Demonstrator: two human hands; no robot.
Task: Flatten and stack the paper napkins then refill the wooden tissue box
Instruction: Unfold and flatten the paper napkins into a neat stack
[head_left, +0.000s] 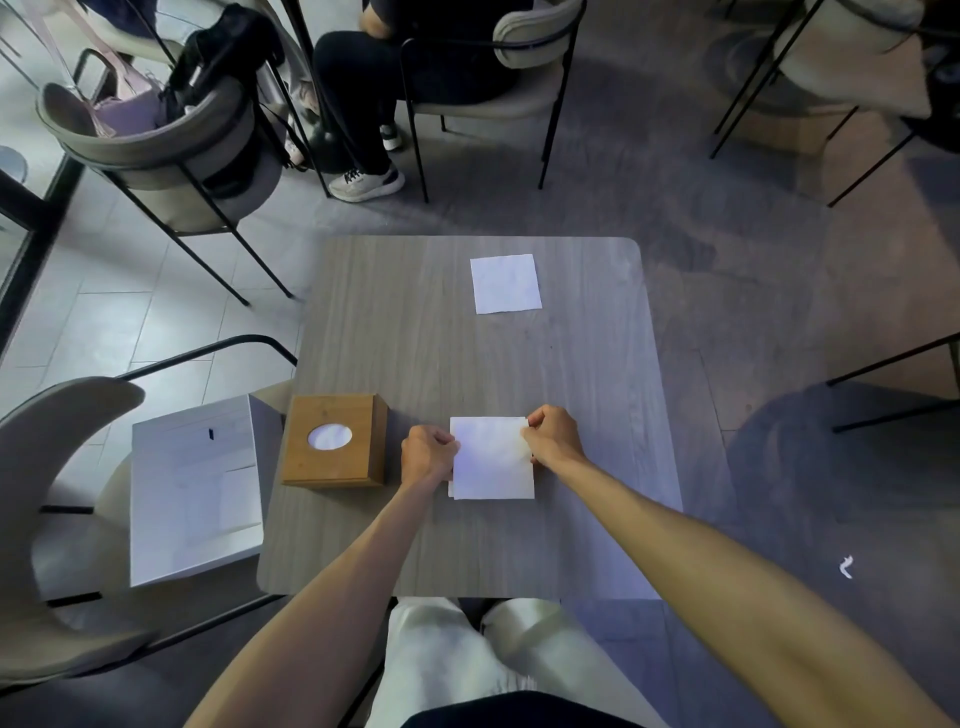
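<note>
Hands pinch the napkins (491, 460) on the near bench (467, 364): left hand (428, 454) at the left edge, right hand (556, 439) at the upper right corner. Soft, light and floppy, they seem best held by opposite edges, and their slightly longer axis runs away from the person. A far napkin (505, 283) lies flat, well apart.

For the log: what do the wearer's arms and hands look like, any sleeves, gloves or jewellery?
Two bare hands without gloves: left hand and right hand. The left forearm and right forearm are bare to the frame edge; no sleeve, watch or bracelet shows. Rings cannot be made out. Below show light trousers and a dark garment.
</note>
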